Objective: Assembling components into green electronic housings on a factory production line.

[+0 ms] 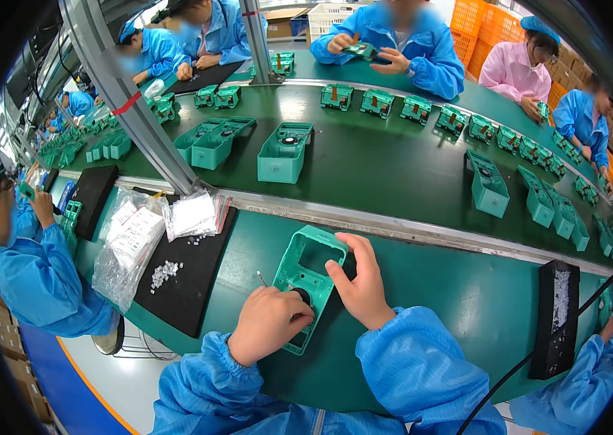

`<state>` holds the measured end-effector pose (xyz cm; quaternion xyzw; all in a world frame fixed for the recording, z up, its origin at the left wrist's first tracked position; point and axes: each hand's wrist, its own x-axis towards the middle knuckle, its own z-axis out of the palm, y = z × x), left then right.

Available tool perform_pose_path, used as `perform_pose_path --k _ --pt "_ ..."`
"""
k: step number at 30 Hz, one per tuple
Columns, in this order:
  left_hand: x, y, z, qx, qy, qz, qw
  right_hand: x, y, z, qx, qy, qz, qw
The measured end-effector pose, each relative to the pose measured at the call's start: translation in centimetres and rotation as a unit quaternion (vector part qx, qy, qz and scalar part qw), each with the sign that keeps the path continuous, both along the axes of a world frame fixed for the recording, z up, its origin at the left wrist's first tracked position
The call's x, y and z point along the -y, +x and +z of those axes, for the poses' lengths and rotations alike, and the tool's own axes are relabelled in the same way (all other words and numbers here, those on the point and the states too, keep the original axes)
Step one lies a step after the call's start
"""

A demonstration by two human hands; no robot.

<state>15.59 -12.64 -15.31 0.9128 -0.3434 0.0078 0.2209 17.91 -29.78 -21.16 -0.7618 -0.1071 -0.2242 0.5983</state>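
A green plastic housing (309,239), shaped like an open tray with a large window in its far half, lies on the green worktop before me. Inside its near half sits a round black part (302,296), partly covered by my left hand (269,322). That hand's fingers are bent and pressed together over the housing; whatever they pinch is hidden. A thin wire end (261,276) sticks out beside its knuckles. My right hand (363,286) grips the housing's right wall, index finger at the far corner and thumb over the rim.
Bags of small parts (132,235) and loose white pieces (165,274) lie on a black mat (189,304) at left. A black bin (554,319) stands at right, crossed by a black cable (517,368). Beyond a metal rail, a conveyor (364,167) carries green housings. Co-workers sit around.
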Motion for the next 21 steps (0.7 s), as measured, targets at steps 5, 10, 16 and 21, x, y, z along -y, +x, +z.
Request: perform_pose_path --k 5,10,16,21 --pt "0.5 -0.2 -0.2 -0.002 0.035 0.026 0.999 0.1 0.3 -0.2 -0.001 -0.007 0.000 1.000" --pt "0.2 0.0 -0.5 0.012 0.017 0.025 0.999 0.2 0.4 -0.1 -0.002 -0.019 0.002 1.000" --pt "0.5 -1.0 -1.0 0.051 0.033 0.052 0.997 0.4 1.0 2.7 0.065 -0.213 -0.013 0.975" --pt "-1.0 -2.7 -0.7 0.122 -0.077 0.081 0.986 -1.5 3.8 4.9 0.173 -0.428 0.104 0.881"
